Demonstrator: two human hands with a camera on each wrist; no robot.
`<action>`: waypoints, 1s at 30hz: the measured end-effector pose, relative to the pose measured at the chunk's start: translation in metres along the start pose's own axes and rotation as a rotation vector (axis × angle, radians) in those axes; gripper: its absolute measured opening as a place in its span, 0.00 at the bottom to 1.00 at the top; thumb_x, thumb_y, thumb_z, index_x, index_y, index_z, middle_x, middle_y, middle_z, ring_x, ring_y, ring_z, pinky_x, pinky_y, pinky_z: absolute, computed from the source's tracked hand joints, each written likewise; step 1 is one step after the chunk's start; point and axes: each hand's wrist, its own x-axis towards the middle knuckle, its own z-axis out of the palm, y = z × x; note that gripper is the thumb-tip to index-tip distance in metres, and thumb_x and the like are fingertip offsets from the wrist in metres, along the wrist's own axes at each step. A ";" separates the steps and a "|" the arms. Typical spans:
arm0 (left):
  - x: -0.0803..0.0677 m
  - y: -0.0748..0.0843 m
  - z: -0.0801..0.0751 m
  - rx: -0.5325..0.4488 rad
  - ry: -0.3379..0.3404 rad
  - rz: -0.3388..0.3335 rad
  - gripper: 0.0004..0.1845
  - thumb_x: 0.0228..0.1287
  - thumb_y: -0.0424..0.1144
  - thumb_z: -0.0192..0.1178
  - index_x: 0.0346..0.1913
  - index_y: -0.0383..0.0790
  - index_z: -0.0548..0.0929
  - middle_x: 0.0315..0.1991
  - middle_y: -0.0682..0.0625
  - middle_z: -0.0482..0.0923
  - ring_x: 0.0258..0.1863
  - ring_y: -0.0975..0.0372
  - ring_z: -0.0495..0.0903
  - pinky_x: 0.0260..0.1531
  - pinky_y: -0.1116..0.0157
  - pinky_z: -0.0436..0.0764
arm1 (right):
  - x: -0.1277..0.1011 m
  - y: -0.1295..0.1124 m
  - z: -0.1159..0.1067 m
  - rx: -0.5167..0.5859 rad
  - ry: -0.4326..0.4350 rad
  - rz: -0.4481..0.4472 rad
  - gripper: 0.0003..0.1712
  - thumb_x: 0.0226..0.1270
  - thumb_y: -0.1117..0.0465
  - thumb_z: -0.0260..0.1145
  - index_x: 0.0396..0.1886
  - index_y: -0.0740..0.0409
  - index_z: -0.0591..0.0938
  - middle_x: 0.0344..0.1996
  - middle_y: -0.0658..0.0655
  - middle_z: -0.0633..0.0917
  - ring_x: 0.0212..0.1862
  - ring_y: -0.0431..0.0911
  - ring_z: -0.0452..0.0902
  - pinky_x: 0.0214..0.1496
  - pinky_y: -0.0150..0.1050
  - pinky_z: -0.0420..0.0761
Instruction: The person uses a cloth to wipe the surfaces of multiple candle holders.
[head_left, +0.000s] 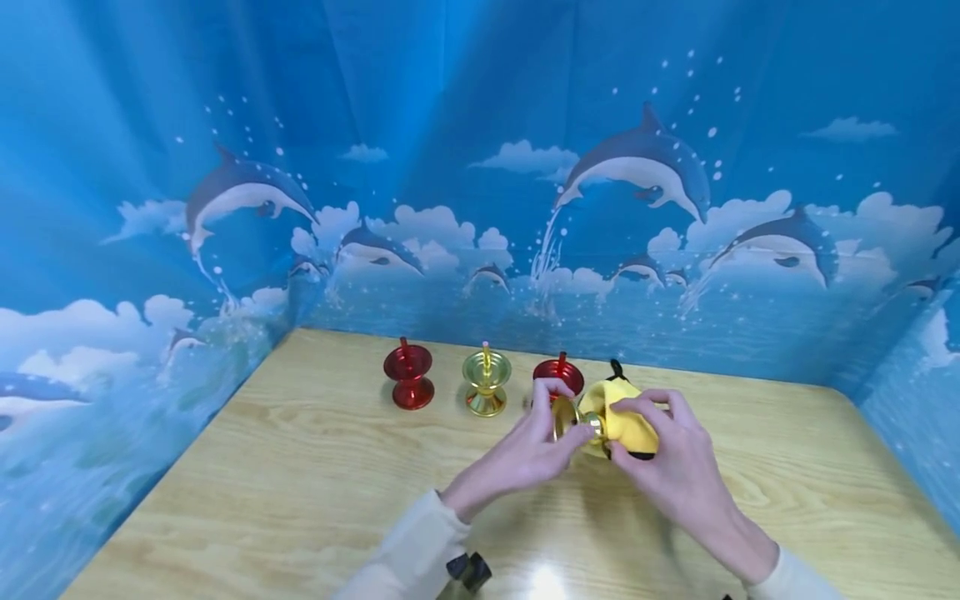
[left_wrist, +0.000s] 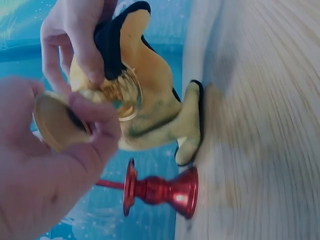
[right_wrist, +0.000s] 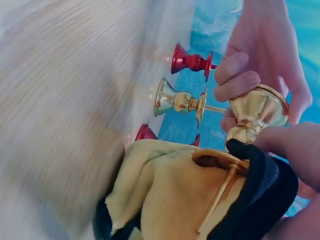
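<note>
— From the head view, what's going on?

— Both hands meet over the wooden table (head_left: 300, 467), about five o'clock from the row of stands. The left hand (head_left: 525, 454) pinches the base of a gold candle holder (head_left: 564, 417), fingers curled round it. The right hand (head_left: 675, 458) grips a yellow cloth pouch (head_left: 626, 417) trimmed in black, the holder's top end at its mouth. I'd judge the holder is only part of the way into the pouch; whether it goes in or comes out I can't tell.

— And the others?

— Three stand upright in a row along the back: a red holder (head_left: 408, 379) at nine o'clock from the hands, a second gold holder (head_left: 486, 383) beside it, another red holder (head_left: 558, 375) just behind the fingers. None sits in a pouch.

— The left wrist view?

— The thumb and fingers (left_wrist: 95, 120) are clamped on the gold disc base; the pouch (left_wrist: 155, 100) hangs at three o'clock, one red holder (left_wrist: 160, 190) at six.

— Right wrist?

— The pouch (right_wrist: 165, 195) covers the holder's dish and pin; the base (right_wrist: 257, 110) is out, at one o'clock. The rearmost red holder stands close and could get knocked.
</note>
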 end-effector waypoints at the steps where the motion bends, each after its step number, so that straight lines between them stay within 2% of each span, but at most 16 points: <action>1: -0.001 -0.001 -0.001 0.005 -0.015 0.016 0.28 0.75 0.52 0.57 0.66 0.50 0.55 0.32 0.50 0.72 0.21 0.65 0.74 0.27 0.68 0.78 | 0.000 0.001 -0.001 0.017 -0.003 0.026 0.29 0.38 0.72 0.82 0.44 0.53 0.87 0.45 0.61 0.81 0.38 0.48 0.79 0.33 0.33 0.77; 3: -0.003 -0.003 -0.003 0.026 -0.041 0.036 0.31 0.73 0.53 0.59 0.67 0.52 0.54 0.35 0.48 0.74 0.22 0.65 0.79 0.29 0.67 0.82 | 0.001 0.001 -0.003 0.036 -0.014 0.064 0.27 0.39 0.72 0.82 0.44 0.53 0.88 0.46 0.61 0.81 0.38 0.49 0.79 0.33 0.31 0.76; 6: -0.005 -0.005 -0.006 0.134 -0.018 0.043 0.31 0.73 0.58 0.57 0.67 0.54 0.53 0.36 0.49 0.76 0.24 0.65 0.80 0.28 0.67 0.83 | 0.001 0.002 -0.002 0.052 -0.009 0.033 0.23 0.40 0.71 0.81 0.41 0.54 0.89 0.45 0.60 0.81 0.39 0.47 0.78 0.33 0.29 0.78; 9: -0.005 -0.007 -0.007 0.268 0.030 0.056 0.31 0.75 0.63 0.49 0.67 0.50 0.54 0.30 0.52 0.75 0.22 0.67 0.73 0.26 0.68 0.77 | 0.001 0.003 0.000 0.074 -0.006 -0.071 0.21 0.41 0.71 0.80 0.39 0.55 0.88 0.45 0.58 0.80 0.39 0.45 0.79 0.36 0.23 0.79; 11: -0.005 -0.009 -0.007 0.319 0.061 0.066 0.31 0.75 0.63 0.45 0.67 0.47 0.56 0.27 0.54 0.73 0.20 0.67 0.69 0.23 0.69 0.73 | 0.002 0.004 0.003 0.066 -0.007 -0.172 0.18 0.42 0.70 0.79 0.37 0.56 0.87 0.45 0.58 0.79 0.38 0.43 0.78 0.38 0.22 0.80; 13: -0.005 -0.011 -0.007 0.314 0.079 0.070 0.31 0.77 0.62 0.44 0.68 0.43 0.56 0.25 0.55 0.72 0.19 0.68 0.67 0.21 0.68 0.72 | 0.002 0.004 0.005 0.038 0.003 -0.284 0.15 0.44 0.69 0.76 0.36 0.57 0.87 0.44 0.60 0.79 0.39 0.44 0.78 0.39 0.25 0.82; 15: -0.005 -0.012 -0.007 0.293 0.090 0.053 0.32 0.78 0.62 0.43 0.68 0.41 0.57 0.24 0.54 0.72 0.18 0.67 0.68 0.19 0.68 0.72 | 0.000 0.004 0.006 -0.016 0.022 -0.380 0.07 0.54 0.63 0.71 0.34 0.57 0.86 0.43 0.61 0.80 0.40 0.47 0.78 0.39 0.33 0.84; 16: -0.005 -0.013 -0.007 0.280 0.093 0.043 0.33 0.78 0.63 0.42 0.68 0.40 0.57 0.24 0.54 0.72 0.18 0.67 0.69 0.20 0.67 0.73 | -0.001 0.003 0.006 -0.042 0.032 -0.413 0.06 0.59 0.59 0.68 0.34 0.57 0.86 0.43 0.61 0.80 0.41 0.48 0.78 0.39 0.38 0.84; 18: -0.005 -0.014 -0.007 0.258 0.098 0.028 0.34 0.77 0.65 0.41 0.68 0.40 0.57 0.27 0.53 0.74 0.21 0.67 0.72 0.23 0.67 0.75 | -0.003 0.003 0.007 -0.053 0.044 -0.438 0.14 0.69 0.52 0.60 0.33 0.56 0.86 0.43 0.61 0.81 0.42 0.50 0.77 0.39 0.42 0.84; 19: -0.005 -0.015 -0.007 0.254 0.097 0.024 0.34 0.77 0.66 0.40 0.68 0.41 0.57 0.29 0.53 0.74 0.23 0.67 0.73 0.26 0.67 0.76 | -0.003 0.002 0.006 -0.027 0.043 -0.425 0.18 0.73 0.49 0.57 0.33 0.55 0.86 0.43 0.60 0.81 0.42 0.50 0.77 0.39 0.40 0.83; 20: -0.004 -0.015 -0.007 0.256 0.095 0.025 0.34 0.77 0.66 0.40 0.68 0.41 0.57 0.31 0.52 0.74 0.25 0.67 0.74 0.29 0.67 0.77 | -0.003 0.002 0.005 0.003 0.040 -0.396 0.18 0.74 0.48 0.58 0.33 0.54 0.87 0.43 0.59 0.81 0.42 0.49 0.77 0.40 0.36 0.83; 23: -0.004 -0.017 -0.009 0.285 0.067 0.063 0.31 0.78 0.63 0.42 0.67 0.42 0.57 0.31 0.53 0.74 0.26 0.67 0.73 0.31 0.68 0.76 | -0.001 0.002 -0.001 0.127 0.045 -0.259 0.03 0.64 0.56 0.74 0.33 0.50 0.88 0.41 0.54 0.82 0.41 0.41 0.77 0.42 0.24 0.79; 26: -0.005 -0.018 -0.012 0.331 0.022 0.111 0.27 0.77 0.59 0.44 0.66 0.45 0.56 0.26 0.54 0.72 0.21 0.68 0.70 0.25 0.69 0.74 | 0.007 0.005 -0.012 0.210 0.028 -0.065 0.14 0.50 0.67 0.81 0.36 0.49 0.90 0.42 0.50 0.83 0.41 0.34 0.77 0.40 0.19 0.77; 30: -0.007 -0.018 -0.016 0.380 -0.041 0.171 0.27 0.74 0.60 0.46 0.64 0.48 0.56 0.26 0.55 0.71 0.20 0.69 0.69 0.22 0.70 0.74 | 0.021 0.017 -0.031 0.265 -0.063 0.187 0.09 0.64 0.60 0.76 0.43 0.52 0.89 0.46 0.48 0.81 0.41 0.30 0.78 0.37 0.23 0.80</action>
